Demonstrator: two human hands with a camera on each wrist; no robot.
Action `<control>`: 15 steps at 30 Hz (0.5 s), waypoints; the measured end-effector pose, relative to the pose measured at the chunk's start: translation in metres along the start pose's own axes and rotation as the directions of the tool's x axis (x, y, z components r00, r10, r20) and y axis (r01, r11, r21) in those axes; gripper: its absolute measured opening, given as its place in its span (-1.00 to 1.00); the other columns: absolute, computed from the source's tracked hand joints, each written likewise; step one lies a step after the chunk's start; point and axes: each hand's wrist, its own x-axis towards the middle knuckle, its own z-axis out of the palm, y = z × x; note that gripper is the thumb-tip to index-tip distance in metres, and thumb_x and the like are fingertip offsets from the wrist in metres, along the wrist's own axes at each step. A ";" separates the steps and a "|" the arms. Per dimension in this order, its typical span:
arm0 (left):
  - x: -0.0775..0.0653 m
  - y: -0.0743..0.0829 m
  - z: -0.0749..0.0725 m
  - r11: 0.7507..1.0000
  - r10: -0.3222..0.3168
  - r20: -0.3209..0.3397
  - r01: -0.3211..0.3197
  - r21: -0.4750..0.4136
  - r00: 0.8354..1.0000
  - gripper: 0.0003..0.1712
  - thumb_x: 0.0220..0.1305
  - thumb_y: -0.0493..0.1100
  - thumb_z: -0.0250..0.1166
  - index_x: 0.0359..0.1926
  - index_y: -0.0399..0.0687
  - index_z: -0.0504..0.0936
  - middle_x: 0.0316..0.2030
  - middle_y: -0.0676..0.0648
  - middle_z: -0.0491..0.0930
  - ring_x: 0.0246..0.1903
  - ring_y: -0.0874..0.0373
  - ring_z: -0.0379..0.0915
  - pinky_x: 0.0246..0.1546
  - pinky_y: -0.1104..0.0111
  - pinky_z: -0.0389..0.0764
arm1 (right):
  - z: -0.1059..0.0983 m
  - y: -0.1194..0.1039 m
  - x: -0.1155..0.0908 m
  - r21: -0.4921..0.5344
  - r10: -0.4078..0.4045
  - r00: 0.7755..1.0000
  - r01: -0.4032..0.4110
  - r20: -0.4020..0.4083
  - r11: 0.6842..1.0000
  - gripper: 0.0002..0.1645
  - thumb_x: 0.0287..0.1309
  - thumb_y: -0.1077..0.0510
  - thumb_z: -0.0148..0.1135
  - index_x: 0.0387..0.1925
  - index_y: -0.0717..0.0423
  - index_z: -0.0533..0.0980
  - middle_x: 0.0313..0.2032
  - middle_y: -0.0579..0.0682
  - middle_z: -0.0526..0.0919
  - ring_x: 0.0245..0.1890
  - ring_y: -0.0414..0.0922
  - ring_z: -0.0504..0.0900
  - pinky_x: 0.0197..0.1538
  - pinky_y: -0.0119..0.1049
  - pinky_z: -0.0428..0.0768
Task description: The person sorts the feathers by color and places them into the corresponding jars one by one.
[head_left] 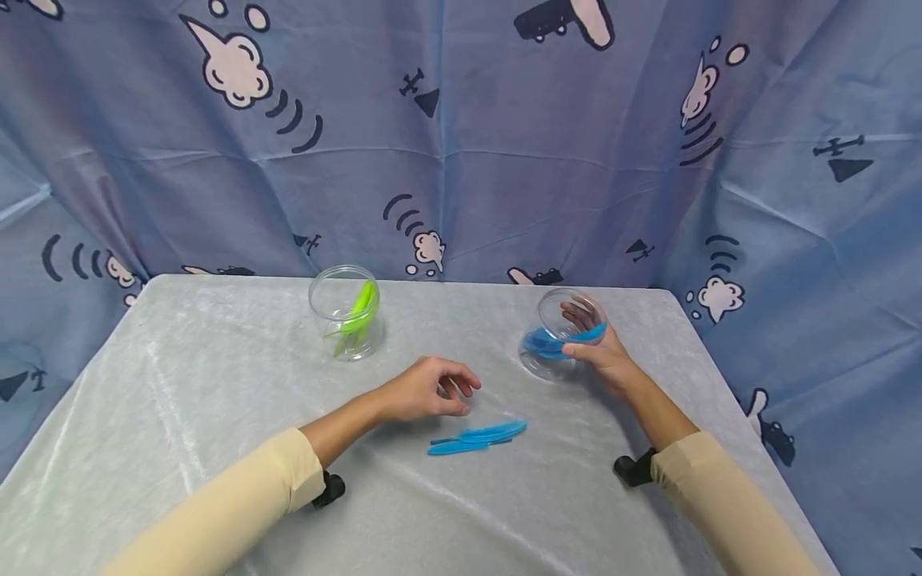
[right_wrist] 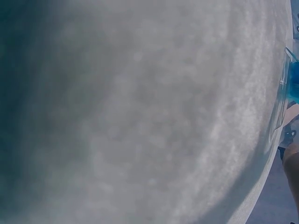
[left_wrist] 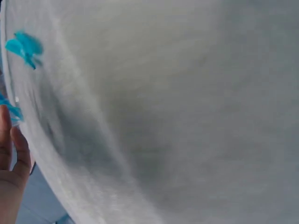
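Note:
My right hand (head_left: 611, 358) grips a clear round jar (head_left: 551, 371) at the right of the table, thumb on the near side and fingers behind it. Blue feathers (head_left: 545, 342) lie inside, one reaching up toward the rim. My left hand (head_left: 430, 390) hovers near the middle with loosely bent fingers and nothing in them. Just in front of it, several loose blue feathers (head_left: 490, 434) lie on the cloth. In the left wrist view, blue feathers (left_wrist: 24, 45) appear at the upper left. Only the jar's edge (right_wrist: 281, 93) shows in the right wrist view.
A second clear jar (head_left: 322, 310) holding bright green feathers (head_left: 358, 310) stands at the back left. Pale cloth (head_left: 216, 384) covers the table. A blue patterned curtain (head_left: 490, 184) hangs right behind the table's back edge.

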 end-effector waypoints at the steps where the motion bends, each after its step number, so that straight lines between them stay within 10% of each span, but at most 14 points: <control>1: -0.003 -0.002 0.001 1.000 -0.007 0.001 0.007 0.001 1.000 -0.62 0.18 -0.33 0.42 0.04 -0.30 0.65 -0.15 -0.22 0.68 -0.28 0.22 0.62 -0.12 0.31 0.63 | 0.000 0.000 0.000 -0.003 -0.001 1.000 0.001 0.000 1.000 0.01 0.14 0.50 0.19 0.52 0.06 -0.03 0.48 0.26 0.07 0.49 0.09 0.03 0.42 -0.11 0.16; 15: -0.027 -0.019 0.022 0.999 -0.040 0.005 0.040 -0.019 0.999 -0.63 0.13 -0.31 0.47 -0.01 -0.25 0.67 -0.21 -0.08 0.69 -0.31 0.27 0.55 -0.17 0.39 0.61 | -0.001 0.003 0.000 0.037 -0.019 1.000 0.018 0.010 0.999 0.00 0.13 0.50 0.21 0.50 0.02 0.02 0.47 0.29 0.05 0.48 0.11 0.02 0.46 0.24 -0.19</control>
